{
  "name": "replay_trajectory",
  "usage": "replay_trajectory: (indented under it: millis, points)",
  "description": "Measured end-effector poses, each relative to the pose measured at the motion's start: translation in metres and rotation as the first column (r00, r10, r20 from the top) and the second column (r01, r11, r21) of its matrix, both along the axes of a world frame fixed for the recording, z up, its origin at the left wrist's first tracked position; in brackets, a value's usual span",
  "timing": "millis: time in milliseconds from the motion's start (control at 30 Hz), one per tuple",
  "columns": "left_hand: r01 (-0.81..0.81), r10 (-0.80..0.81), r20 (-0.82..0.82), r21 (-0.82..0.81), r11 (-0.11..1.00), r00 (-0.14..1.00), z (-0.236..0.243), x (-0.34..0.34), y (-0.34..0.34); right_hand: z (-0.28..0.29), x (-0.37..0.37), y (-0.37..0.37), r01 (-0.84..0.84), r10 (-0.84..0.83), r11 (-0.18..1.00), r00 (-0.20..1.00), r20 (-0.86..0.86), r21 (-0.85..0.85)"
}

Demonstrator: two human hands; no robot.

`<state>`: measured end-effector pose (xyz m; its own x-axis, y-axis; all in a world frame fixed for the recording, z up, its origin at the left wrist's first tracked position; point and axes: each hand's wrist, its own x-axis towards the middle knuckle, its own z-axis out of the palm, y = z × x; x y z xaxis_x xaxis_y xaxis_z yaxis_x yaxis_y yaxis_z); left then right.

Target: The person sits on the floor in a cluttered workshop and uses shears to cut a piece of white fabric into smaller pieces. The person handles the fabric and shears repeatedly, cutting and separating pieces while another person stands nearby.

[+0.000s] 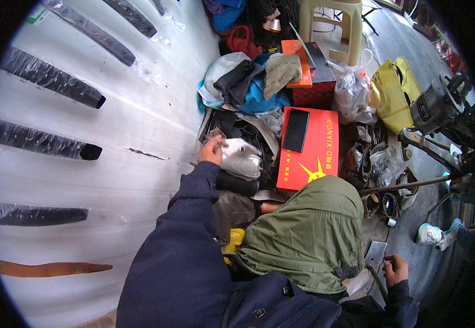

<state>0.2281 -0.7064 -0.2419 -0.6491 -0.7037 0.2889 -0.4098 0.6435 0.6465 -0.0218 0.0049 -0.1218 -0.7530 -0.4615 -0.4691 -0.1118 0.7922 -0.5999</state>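
My left hand (pixel 211 151) reaches into a heap of dark scraps beside the wall, its fingers bent in at a small brownish piece whose kind I cannot make out. Touching that hand's right side is a whitish, plastic-wrapped bundle (pixel 241 159). Below the bundle lies a black roll (pixel 237 183). Low on the right, my right hand (pixel 396 270) is curled, and what its fingers close on is hidden. Close beside it are a flat grey metal plate (pixel 376 252) and a dark bar (pixel 378 281). Olive cloth (pixel 303 235) covers my knee.
A red box (pixel 319 147) carries a black phone (pixel 296 130). Behind it are bundled clothes (pixel 243 82), a plastic stool (pixel 347 27) and a yellow bag (pixel 396 90). At right stands a machine with a motor (pixel 439 104). Dark wrapped strips (pixel 35 139) hang on the white wall.
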Motion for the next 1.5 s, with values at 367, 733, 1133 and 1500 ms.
replay_trajectory:
  millis: [367,733,1133,1500]
  points:
    - [0.064,-0.031,0.253,-0.122,0.990,0.967,-0.014,0.063,0.032,0.009,-0.001,-0.008,0.000,-0.001,0.999,0.999,0.044,0.038]
    - [0.263,-0.253,0.186,-0.028,0.964,0.949,0.028,-0.060,0.032,0.003,-0.001,-0.007,-0.040,0.039,0.998,0.999,0.024,0.051]
    - [0.107,-0.010,0.813,-0.064,0.992,0.583,0.001,-0.068,-0.002,-0.006,-0.001,-0.001,0.008,-0.010,0.999,0.999,0.050,0.047]
    - [0.068,0.035,0.906,-0.070,0.995,0.421,0.017,-0.087,0.006,-0.004,-0.004,0.001,-0.020,0.018,0.998,0.999,0.045,0.051]
